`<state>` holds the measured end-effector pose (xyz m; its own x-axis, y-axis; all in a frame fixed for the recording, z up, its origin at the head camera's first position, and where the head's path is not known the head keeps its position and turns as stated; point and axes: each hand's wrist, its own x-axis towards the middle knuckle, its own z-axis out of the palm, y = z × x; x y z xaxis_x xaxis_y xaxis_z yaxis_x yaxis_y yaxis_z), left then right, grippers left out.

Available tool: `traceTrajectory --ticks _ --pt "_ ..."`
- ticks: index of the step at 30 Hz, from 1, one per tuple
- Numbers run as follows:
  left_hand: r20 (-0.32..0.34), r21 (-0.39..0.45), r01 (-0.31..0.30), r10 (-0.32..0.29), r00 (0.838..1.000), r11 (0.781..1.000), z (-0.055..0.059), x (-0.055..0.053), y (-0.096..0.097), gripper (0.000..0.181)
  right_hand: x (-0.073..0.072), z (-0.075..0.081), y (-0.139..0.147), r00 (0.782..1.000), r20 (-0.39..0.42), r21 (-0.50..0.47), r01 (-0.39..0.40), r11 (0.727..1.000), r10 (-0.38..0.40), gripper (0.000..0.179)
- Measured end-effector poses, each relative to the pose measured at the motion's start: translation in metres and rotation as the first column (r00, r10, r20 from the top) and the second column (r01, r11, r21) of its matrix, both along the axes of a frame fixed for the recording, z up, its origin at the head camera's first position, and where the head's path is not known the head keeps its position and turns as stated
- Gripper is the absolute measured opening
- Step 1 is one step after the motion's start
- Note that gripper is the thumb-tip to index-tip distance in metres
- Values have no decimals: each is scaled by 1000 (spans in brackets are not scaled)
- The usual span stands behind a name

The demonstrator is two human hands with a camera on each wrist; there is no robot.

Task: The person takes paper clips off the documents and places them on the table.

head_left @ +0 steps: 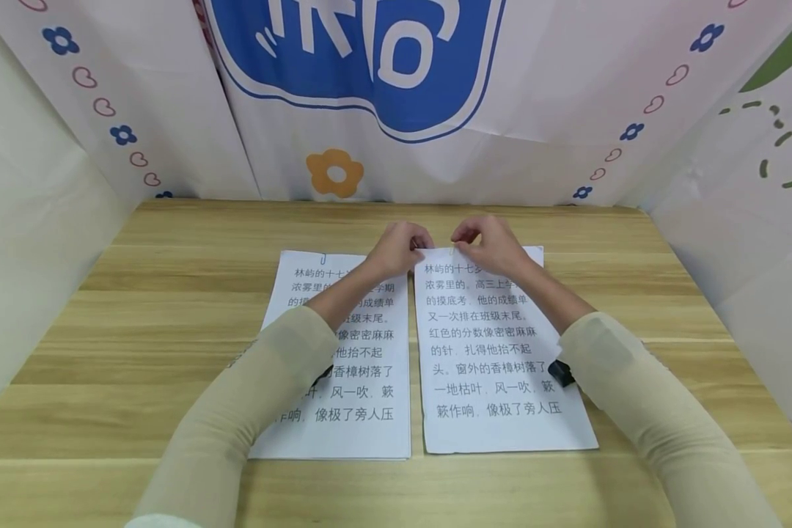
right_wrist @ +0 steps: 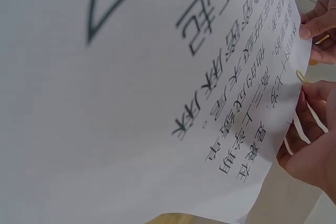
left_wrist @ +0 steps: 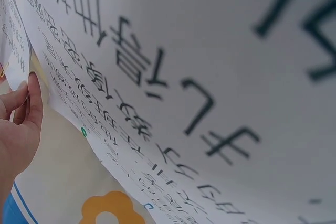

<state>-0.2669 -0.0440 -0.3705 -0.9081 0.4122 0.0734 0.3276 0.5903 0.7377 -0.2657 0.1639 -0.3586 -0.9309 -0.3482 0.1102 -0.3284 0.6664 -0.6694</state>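
A stack of printed paper [head_left: 488,411] lies at the right, its top edge lifted between both hands. My left hand [head_left: 396,249] pinches that edge near the left corner; in the right wrist view a bit of yellow shows between its fingers. Beside it, my right hand [head_left: 491,242] pinches a yellow paper clip [right_wrist: 301,76] that sits at the top edge of the sheets. To the left lies a second printed stack [head_left: 369,440], partly under the left forearm. A blue paper clip [head_left: 323,258] and a green paper clip [left_wrist: 84,131] are on its top edge.
Both stacks lie side by side on a wooden table [head_left: 138,308], with a narrow gap between them. Behind the table hangs a white backdrop [head_left: 534,169] with an orange flower and a blue sign. White walls [head_left: 732,242] stand at both sides.
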Motion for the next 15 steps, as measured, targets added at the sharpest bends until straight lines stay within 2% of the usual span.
traceTrajectory --ticks 15 --pt "1 -14 -2 2 1000 1000 3 2 1 22 -3 1 1 996 -58 31 -60 998 62 14"
